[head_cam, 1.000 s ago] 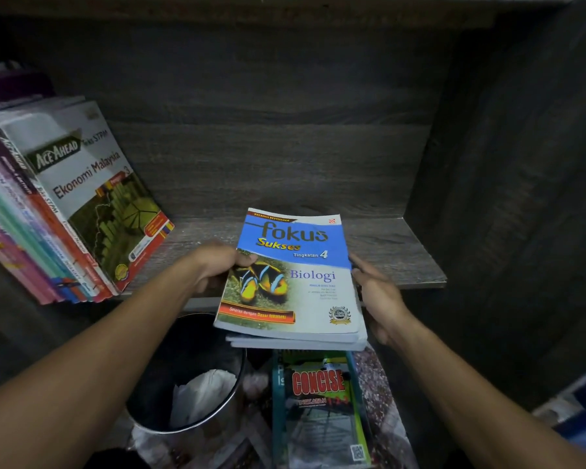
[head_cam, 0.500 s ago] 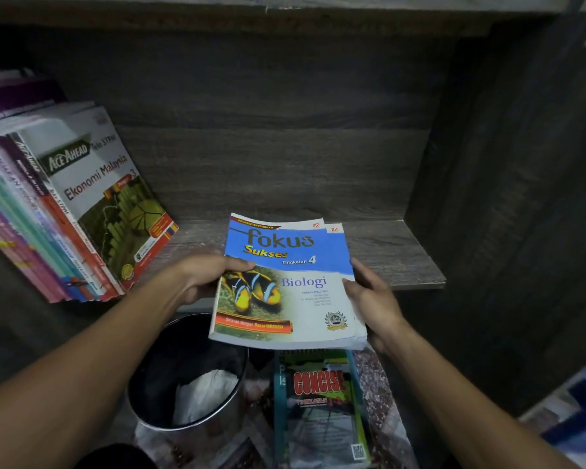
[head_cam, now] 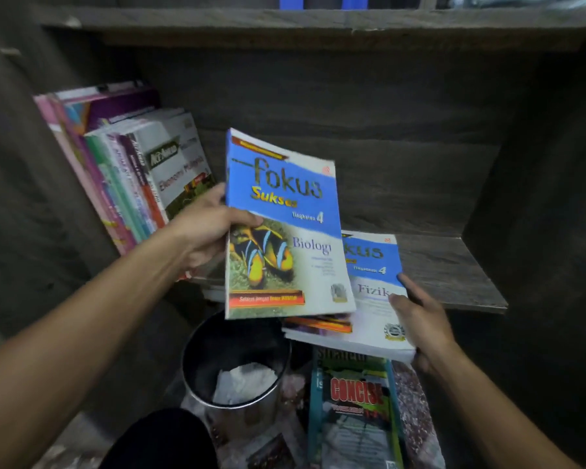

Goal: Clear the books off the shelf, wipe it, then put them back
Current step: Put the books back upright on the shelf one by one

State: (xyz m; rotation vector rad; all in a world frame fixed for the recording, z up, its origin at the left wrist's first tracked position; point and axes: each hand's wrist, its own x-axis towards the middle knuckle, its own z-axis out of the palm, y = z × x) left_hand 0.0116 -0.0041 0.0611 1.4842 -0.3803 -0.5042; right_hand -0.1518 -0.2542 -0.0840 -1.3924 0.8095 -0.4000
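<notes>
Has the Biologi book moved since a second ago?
Yes. The left hand has raised the Biologi book off the Fizik book, tipping it upright, above the shelf board and leftward.

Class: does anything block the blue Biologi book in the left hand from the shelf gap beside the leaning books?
Nothing visible does. The blue Biologi book faces open dark wooden shelf; the blue-and-white Fizik book lies lower, rightward.

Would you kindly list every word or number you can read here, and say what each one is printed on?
"Fokus Sukses", "Tingkatan 4", "Biologi": Biologi book, held by the left hand.
"Tingkatan 4", "Fizik": Fizik book, held by the right hand; title partly covered.
"CONCISE": green book lower down.
Leaning books on the shelf: blurred, unreadable.
Smaller print on all covers: unreadable.
</notes>
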